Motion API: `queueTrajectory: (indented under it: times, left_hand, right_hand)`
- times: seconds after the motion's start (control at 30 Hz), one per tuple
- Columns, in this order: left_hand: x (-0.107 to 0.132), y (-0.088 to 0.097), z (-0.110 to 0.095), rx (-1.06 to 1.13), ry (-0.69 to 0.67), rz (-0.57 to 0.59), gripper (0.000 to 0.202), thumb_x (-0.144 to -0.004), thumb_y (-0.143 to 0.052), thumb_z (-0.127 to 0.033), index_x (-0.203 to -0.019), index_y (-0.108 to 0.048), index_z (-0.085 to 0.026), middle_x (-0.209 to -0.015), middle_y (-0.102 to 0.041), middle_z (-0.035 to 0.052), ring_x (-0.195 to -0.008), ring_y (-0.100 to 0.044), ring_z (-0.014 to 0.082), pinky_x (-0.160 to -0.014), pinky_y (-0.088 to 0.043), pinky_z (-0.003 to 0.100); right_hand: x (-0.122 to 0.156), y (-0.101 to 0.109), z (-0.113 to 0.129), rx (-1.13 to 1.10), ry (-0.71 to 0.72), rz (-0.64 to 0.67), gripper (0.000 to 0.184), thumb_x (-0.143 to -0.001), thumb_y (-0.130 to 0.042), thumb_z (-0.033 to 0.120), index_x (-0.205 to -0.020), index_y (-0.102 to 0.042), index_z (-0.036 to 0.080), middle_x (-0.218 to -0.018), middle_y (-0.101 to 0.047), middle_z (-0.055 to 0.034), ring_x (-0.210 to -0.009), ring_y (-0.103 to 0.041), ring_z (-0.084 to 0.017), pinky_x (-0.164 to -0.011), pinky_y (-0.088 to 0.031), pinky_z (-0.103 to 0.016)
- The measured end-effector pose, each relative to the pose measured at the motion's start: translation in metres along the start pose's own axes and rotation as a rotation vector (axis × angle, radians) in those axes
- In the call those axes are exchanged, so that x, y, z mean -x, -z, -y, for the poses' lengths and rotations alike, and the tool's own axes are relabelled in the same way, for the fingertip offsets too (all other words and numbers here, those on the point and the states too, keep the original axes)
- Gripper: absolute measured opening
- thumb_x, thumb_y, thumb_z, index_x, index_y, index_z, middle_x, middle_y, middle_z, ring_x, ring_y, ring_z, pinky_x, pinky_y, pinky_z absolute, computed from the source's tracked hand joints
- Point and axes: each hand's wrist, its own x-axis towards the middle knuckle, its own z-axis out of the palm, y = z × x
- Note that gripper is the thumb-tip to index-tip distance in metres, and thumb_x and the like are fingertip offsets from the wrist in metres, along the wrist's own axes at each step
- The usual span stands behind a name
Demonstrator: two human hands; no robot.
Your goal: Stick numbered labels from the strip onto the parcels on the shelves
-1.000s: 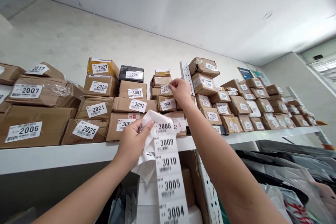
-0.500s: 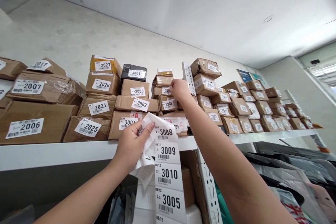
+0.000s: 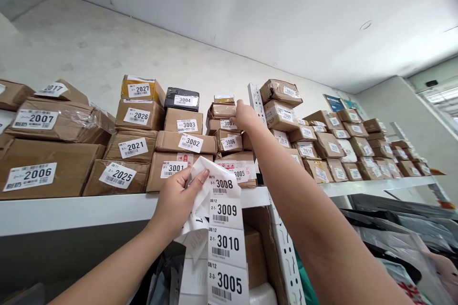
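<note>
My left hand [image 3: 178,200] is closed on a strip of white number labels [image 3: 227,208], thumb on top, and the strip hangs down showing 3008, 3009, 3010 and 3005. Some backing paper is folded and curled beneath the thumb. Higher up, my right hand [image 3: 245,115] reaches to the shelf, touching the right end of a small brown carton with a 3007 label [image 3: 226,124]. Its thumb and a raised finger look apart, with nothing visible between them; the other fingers are hidden. Under that carton sits a box labelled 3006 [image 3: 229,142], and two small parcels lie above it.
Numbered cartons stand stacked along a white shelf [image 3: 107,209], with 3001 to 3004 left of my right hand. A perforated white post [image 3: 256,100] rises just behind that hand. More small boxes [image 3: 329,145] run off to the right, and plastic-bagged parcels [image 3: 397,238] lie below.
My right hand has drawn slightly up and off the front label of the 3007 carton, leaving its number showing. My left hand still holds the strip, barely shifted.
</note>
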Motion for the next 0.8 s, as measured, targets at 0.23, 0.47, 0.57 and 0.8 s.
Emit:
queueTrajectory:
  times: [0.23,0.47,0.57,0.8]
  left_hand:
    - [0.001,0.014,0.002,-0.063,0.007,-0.059,0.041,-0.069,-0.065,-0.057,-0.065,-0.059,-0.017,-0.056,-0.058,-0.0020,-0.052,-0.050,0.0108,-0.046,-0.039,0.020]
    - [-0.003,0.015,0.005,-0.036,-0.040,-0.093,0.041,-0.071,-0.062,-0.058,-0.066,-0.059,-0.017,-0.055,-0.055,-0.0030,-0.051,-0.046,0.0101,-0.046,-0.036,0.019]
    - [-0.003,0.010,0.007,-0.070,-0.033,-0.034,0.043,-0.072,-0.061,-0.059,-0.062,-0.057,-0.017,-0.051,-0.052,-0.0039,-0.048,-0.042,0.0090,-0.044,-0.032,0.019]
    - [-0.003,0.021,0.002,-0.396,-0.016,0.172,0.054,-0.077,-0.045,-0.066,-0.058,-0.062,-0.018,-0.054,-0.060,0.0034,-0.052,-0.053,0.0178,-0.052,-0.040,0.028]
  right_hand:
    - [0.018,0.019,-0.004,-0.247,0.078,-0.027,0.050,-0.078,-0.063,0.016,-0.124,-0.046,0.010,-0.117,-0.059,-0.0196,-0.107,-0.057,-0.029,-0.085,-0.050,-0.040]
    - [0.127,-0.001,0.005,-1.038,0.344,0.573,0.040,-0.072,-0.071,0.041,-0.104,-0.061,0.020,-0.095,-0.066,-0.0069,-0.078,-0.064,-0.015,-0.056,-0.052,-0.025]
    - [0.148,-0.009,0.004,-1.271,0.194,0.613,0.041,-0.073,-0.066,0.050,-0.102,-0.061,0.020,-0.093,-0.065,-0.0056,-0.076,-0.062,-0.014,-0.050,-0.049,-0.021]
    - [0.158,-0.012,-0.011,-1.343,0.009,0.455,0.033,-0.059,-0.081,0.036,-0.081,-0.065,0.018,-0.078,-0.068,-0.0038,-0.070,-0.063,-0.014,-0.062,-0.052,-0.029]
